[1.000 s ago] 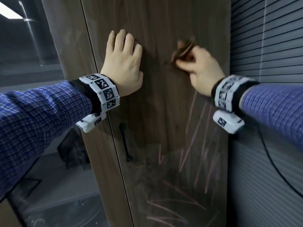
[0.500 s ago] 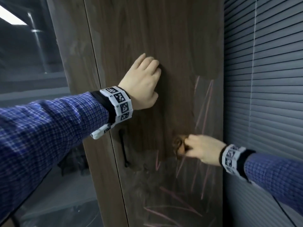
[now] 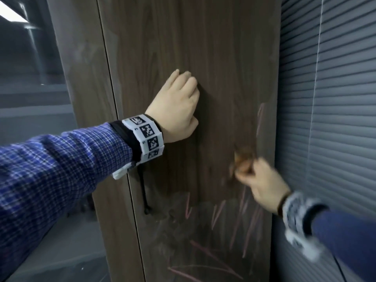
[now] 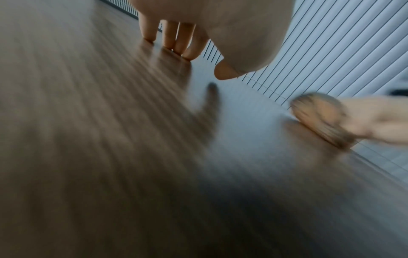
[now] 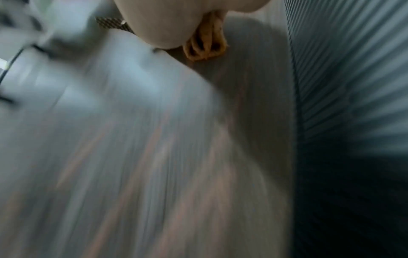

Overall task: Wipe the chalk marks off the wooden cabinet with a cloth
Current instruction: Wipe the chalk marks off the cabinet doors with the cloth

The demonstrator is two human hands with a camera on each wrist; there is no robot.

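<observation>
Cloth point(image 3: 243, 159) being pressed vs cabinet door point(image 3: 203, 47), bunched in my R hand point(image 3: 262, 184), which is grasping it just above pink chalk marks point(image 3: 244, 216) on lower door, while L hand point(image 3: 177, 106), fingers straight, is bracing flat higher up.

Cabinet door point(image 3: 203, 47): dark brown wood grain. Chalk marks point(image 3: 250, 216): pink. Cloth point(image 3: 242, 159): tan-brown. Sleeves point(image 3: 61, 169): blue-and-white check. Wristbands point(image 3: 145, 135): white with black square codes. Blinds point(image 3: 329, 98): grey.
</observation>
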